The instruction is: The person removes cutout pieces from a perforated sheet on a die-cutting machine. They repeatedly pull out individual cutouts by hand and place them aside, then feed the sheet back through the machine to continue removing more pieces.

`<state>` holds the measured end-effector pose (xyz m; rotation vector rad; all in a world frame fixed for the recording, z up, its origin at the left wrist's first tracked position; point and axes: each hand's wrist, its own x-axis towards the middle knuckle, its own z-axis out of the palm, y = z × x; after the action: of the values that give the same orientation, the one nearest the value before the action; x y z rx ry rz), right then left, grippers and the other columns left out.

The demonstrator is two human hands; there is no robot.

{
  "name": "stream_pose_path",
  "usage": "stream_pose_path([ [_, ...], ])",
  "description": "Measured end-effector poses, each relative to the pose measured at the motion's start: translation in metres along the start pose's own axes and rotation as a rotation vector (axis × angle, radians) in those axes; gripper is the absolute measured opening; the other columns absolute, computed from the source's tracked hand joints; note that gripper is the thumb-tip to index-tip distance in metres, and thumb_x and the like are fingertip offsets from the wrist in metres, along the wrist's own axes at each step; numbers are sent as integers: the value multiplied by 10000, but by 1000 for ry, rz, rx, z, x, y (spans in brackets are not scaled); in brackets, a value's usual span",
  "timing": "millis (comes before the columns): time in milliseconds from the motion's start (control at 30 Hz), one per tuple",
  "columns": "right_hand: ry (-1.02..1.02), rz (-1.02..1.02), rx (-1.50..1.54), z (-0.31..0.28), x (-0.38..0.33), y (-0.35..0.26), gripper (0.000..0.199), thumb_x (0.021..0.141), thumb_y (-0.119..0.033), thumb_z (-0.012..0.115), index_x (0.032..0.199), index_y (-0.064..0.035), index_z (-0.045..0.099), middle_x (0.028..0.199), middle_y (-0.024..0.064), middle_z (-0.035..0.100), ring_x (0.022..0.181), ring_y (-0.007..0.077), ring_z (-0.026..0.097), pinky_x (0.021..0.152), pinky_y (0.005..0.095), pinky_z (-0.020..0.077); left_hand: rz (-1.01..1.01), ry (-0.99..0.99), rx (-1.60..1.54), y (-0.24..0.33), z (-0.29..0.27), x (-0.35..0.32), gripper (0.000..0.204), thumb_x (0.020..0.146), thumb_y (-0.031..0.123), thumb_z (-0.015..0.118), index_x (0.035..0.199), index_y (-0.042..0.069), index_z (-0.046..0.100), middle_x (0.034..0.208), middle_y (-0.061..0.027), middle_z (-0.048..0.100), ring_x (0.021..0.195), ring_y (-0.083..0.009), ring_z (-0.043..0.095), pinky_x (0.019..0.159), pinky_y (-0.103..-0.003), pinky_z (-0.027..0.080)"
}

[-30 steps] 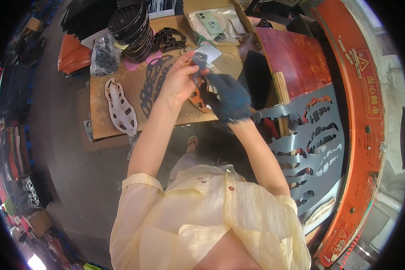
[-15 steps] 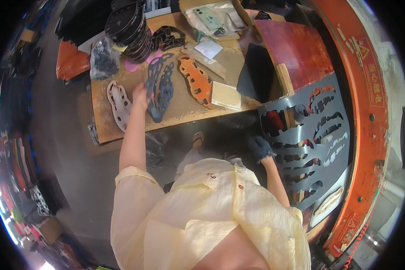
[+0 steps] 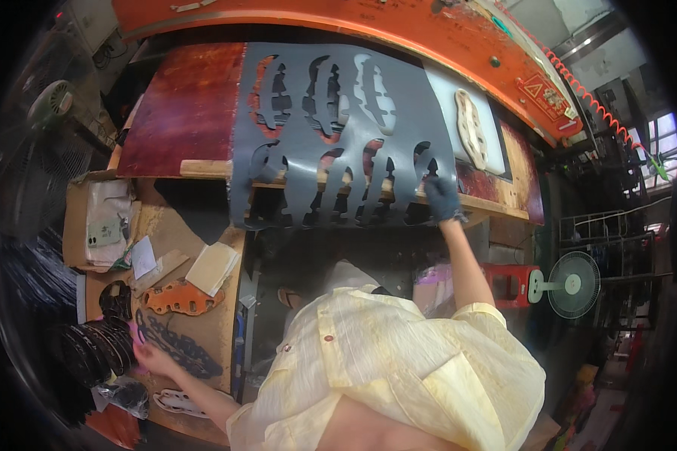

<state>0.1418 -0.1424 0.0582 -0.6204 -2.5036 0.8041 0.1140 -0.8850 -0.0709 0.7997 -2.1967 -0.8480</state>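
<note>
Head view: fingers of the gloved right hand (image 3: 445, 199) are placed at the near right corner of the perforated grey sheet (image 3: 410, 113); whether they are clamped cannot be told. The bare left hand (image 3: 155, 360) is held beside grey cut pieces (image 3: 177, 346), finger closure unclear. The sheet, overhanging a wooden edge (image 3: 496, 208), is judged light, floppy and tearable at narrow strips; solid margins should be gripped.

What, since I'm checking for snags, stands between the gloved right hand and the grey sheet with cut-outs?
Nothing visible: the right hand is at the near right corner of the grey sheet, no other object showing between them. Whether it grips the sheet is unclear.
</note>
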Motion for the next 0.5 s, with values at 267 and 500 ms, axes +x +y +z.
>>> stream_pose_path([
  [267, 112, 465, -184, -40, 100, 72, 459, 810, -389, 667, 1037, 8, 627, 954, 156, 670, 875, 250, 641, 788, 351, 499, 410, -887, -636, 351, 164, -147, 265, 871, 121, 631, 1110, 6, 627, 1073, -103, 644, 968, -159, 617, 830, -262, 472],
  [500, -57, 736, 492, -18, 122, 95, 467, 829, -362, 589, 1016, 64, 629, 896, 132, 643, 774, 219, 586, 710, 368, 473, 792, -982, -97, 483, 271, -244, 428, 873, 413, 577, 1126, 72, 629, 1035, -155, 654, 900, -340, 635, 774, -412, 491],
])
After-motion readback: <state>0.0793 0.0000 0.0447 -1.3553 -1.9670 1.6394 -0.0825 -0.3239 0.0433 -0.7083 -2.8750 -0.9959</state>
